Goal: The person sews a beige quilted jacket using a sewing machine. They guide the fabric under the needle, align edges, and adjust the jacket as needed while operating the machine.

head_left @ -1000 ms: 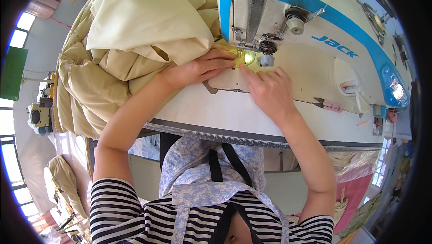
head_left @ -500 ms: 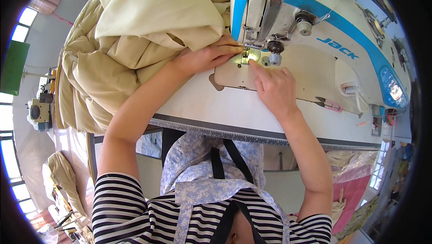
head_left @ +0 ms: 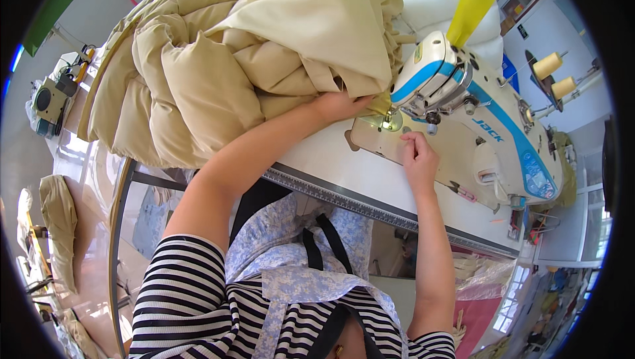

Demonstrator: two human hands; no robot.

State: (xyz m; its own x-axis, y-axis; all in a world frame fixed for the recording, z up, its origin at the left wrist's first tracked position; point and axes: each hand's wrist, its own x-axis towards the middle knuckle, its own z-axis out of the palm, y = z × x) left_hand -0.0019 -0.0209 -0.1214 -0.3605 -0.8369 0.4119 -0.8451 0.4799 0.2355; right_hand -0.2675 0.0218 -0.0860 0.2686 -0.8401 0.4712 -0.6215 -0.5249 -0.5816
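Observation:
A bulky beige padded garment (head_left: 198, 74) lies heaped on the left of the table, its folds reaching the white and blue sewing machine (head_left: 489, 111). My left hand (head_left: 340, 105) is closed on the garment's edge just left of the needle area (head_left: 389, 121), some fingers hidden by cloth. To the right of the needle, over the machine's bed, is my right hand (head_left: 421, 150). Its fingers are curled in a pinch; anything between them is too small to make out. Pink-handled thread snips (head_left: 463, 191) lie on the bed to the right of that hand.
A ruler strip (head_left: 337, 195) runs along the table's front edge. Two cream thread spools (head_left: 548, 64) stand behind the machine head, and a yellow piece (head_left: 473, 8) sticks up from its top. White padded material (head_left: 450, 5) is piled behind. Another machine (head_left: 49, 104) stands far left.
The view has shifted, so the machine appears smaller and farther right. My right hand has drawn back from the needle plate, its fingers more curled. My left hand stays at the garment beside the needle.

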